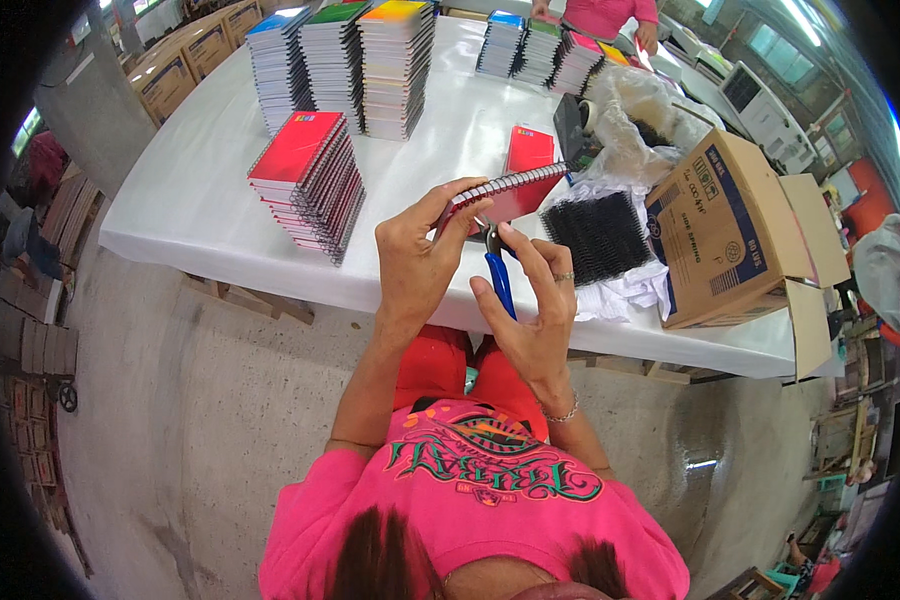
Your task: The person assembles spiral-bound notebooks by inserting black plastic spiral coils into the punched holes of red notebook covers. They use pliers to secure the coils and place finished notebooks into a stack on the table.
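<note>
My left hand [418, 245] grips a red spiral notebook [522, 194] by the near end of its spine, the coil facing up. In my right hand [538, 315] is a pair of blue-handled pliers [499, 284], its jaws at the coil's near end beside my left thumb. My fingers partly hide the exact contact. Behind the held notebook lies another red notebook or small pile [531, 148]. Black plastic spiral coils [596, 242] lie in a heap right of my hands. To the left stands a stack of red spiral notebooks [298, 178].
Taller stacks of blue [279, 70], green [330, 65] and yellow notebooks [397, 75] stand at the far left of the white-covered table [185, 205]. An opened cardboard box [722, 235] sits at the right edge, near clear plastic wrapping [635, 100]. Across the table is another person [605, 15].
</note>
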`<state>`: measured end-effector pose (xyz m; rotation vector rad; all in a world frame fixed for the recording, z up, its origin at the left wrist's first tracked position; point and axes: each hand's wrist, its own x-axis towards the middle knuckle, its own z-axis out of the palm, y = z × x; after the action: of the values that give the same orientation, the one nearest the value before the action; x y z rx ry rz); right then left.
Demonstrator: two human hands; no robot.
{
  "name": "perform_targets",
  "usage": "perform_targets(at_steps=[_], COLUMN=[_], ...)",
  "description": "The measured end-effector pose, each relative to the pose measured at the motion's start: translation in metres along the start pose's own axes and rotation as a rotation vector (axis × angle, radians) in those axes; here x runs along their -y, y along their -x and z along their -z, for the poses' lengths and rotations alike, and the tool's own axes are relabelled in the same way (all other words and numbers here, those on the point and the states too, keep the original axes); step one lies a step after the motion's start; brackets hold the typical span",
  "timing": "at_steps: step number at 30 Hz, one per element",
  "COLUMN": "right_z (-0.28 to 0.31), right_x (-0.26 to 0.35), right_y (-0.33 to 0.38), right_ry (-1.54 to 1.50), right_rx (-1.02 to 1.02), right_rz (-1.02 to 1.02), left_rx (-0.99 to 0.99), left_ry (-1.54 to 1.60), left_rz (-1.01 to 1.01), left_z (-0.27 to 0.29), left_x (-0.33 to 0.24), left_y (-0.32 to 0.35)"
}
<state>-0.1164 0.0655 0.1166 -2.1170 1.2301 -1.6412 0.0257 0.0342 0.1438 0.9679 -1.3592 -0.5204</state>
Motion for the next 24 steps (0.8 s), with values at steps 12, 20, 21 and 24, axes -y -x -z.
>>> perform_targets(at_steps=[12,20,21,24], right_z=[-0.01,-0.015,-0.016,-0.017], right_x=[0.01,0.01,0.011,0.011], right_y=[0.0,0.001,0.0,0.001], right_ry=[-0.004,0.016,0.02,0.049], right_rx=[0.039,0.034,0.034,0.038], right_rz=[0.009,0.033,0.037,0.041], left_rx=[-0.029,-0.032,-0.037,-0.051], left_ry=[0.05,0.068,0.054,0.041], left_rz=[0.034,0.082,0.069,0.052], left_z=[0.009,0.011,0.011,0.012], left_x=[0.003,0.003,0.005,0.006], left_y=[0.009,0.012,0.012,0.013])
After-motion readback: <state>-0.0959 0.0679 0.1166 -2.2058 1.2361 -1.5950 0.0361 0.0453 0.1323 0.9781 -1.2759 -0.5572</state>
